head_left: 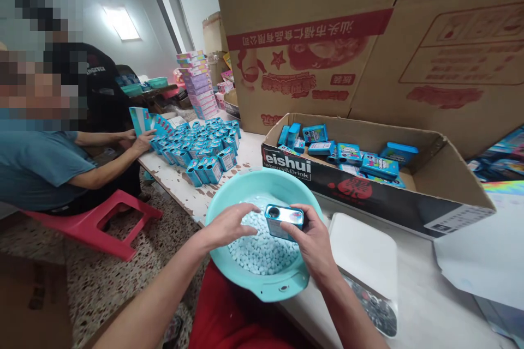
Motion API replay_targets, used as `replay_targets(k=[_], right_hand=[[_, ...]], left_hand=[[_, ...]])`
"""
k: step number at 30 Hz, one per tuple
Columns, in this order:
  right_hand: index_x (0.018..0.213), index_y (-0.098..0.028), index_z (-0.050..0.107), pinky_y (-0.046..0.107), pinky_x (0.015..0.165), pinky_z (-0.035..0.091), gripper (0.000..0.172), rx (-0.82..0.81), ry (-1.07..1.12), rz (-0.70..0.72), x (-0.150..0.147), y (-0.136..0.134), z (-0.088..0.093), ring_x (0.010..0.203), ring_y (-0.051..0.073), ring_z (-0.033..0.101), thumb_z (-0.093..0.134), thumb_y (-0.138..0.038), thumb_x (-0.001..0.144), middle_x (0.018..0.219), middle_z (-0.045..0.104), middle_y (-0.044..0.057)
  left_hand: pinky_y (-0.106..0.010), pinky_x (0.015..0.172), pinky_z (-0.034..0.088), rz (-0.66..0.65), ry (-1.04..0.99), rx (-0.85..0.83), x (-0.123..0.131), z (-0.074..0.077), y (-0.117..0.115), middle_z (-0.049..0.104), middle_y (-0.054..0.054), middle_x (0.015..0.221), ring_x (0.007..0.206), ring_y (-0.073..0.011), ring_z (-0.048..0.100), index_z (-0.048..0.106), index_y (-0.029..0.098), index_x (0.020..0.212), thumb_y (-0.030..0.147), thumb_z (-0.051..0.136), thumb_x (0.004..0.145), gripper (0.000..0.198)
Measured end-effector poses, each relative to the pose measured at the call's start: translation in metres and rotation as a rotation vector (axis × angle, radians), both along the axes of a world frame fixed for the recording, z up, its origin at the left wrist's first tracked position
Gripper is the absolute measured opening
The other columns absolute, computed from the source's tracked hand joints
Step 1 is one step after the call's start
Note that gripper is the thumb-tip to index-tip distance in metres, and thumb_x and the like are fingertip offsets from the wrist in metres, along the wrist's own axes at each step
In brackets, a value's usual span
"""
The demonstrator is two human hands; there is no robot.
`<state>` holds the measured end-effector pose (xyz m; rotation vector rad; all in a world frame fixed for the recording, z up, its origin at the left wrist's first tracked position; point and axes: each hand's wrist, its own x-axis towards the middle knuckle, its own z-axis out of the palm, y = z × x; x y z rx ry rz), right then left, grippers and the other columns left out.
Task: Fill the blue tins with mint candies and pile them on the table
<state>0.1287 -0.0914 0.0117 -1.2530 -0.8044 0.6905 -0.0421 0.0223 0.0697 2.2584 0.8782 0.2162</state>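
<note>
My right hand (313,240) grips a small blue tin box (283,221) over a turquoise plastic basin (245,185) that holds many pale blue candy pellets (262,253). The tin's open end faces up and to the left. My left hand (229,224) hovers over the pellets beside the tin, fingers curled with the fingertips at the tin's opening. Whether it pinches pellets I cannot tell. The basin sits at the table's near edge above my red lap.
A low cardboard tray (446,174) with several blue tins stands right of the basin. Many more tins (200,147) crowd the white table further left, where two seated people handle them. Large cartons (319,38) rise behind. A white lid (364,251) lies at my right.
</note>
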Motion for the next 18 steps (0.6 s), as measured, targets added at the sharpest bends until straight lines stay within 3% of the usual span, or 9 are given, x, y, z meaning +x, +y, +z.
replay_targets(k=[2,6,9,14,18], right_hand=[[0.097,-0.022,0.059,0.030,0.068,0.047,0.042,0.001,0.010,0.020,0.000,-0.001,0.001,0.077,0.018,0.057,0.076,-0.040,0.064,0.086,0.063,0.000],[0.095,-0.022,0.059,0.028,0.067,0.047,0.041,0.058,0.095,0.066,-0.003,-0.003,0.000,0.075,0.017,0.057,0.078,-0.036,0.061,0.085,0.062,-0.001],[0.097,-0.023,0.056,0.028,0.063,0.046,0.043,0.108,0.203,0.027,0.000,-0.007,0.001,0.068,0.015,0.056,0.077,-0.036,0.061,0.079,0.061,-0.002],[0.098,-0.023,0.053,0.030,0.063,0.046,0.046,0.229,0.224,-0.311,0.045,-0.033,0.010,0.063,0.014,0.055,0.075,-0.038,0.061,0.076,0.060,-0.002],[0.098,-0.023,0.055,0.032,0.070,0.047,0.047,0.215,0.034,-0.553,0.096,-0.065,-0.008,0.073,0.016,0.057,0.077,-0.038,0.060,0.085,0.060,0.000]], left_hand=[[-0.036,0.092,0.042,0.025,-0.043,0.018,0.002,0.003,-0.004,0.060,-0.006,0.123,0.108,-0.0242,0.055,0.056,0.023,0.119,0.033,0.063,0.073,0.047],[-0.036,0.089,0.045,-0.046,-0.091,0.009,0.012,0.013,-0.012,0.060,-0.005,0.121,0.105,-0.0231,0.056,0.049,0.026,0.127,0.033,0.062,0.074,0.055],[-0.036,0.089,0.045,-0.032,-0.082,0.006,0.013,0.011,-0.014,0.059,-0.005,0.124,0.104,-0.0230,0.057,0.046,0.027,0.130,0.035,0.061,0.076,0.057],[-0.036,0.093,0.044,0.062,-0.019,0.059,-0.010,-0.018,-0.018,0.062,-0.007,0.121,0.105,-0.0242,0.059,0.053,0.024,0.124,0.040,0.057,0.079,0.048],[-0.034,0.095,0.043,0.125,0.079,0.165,-0.026,-0.044,-0.026,0.065,-0.005,0.118,0.104,-0.0232,0.061,0.059,0.024,0.117,0.044,0.050,0.081,0.042]])
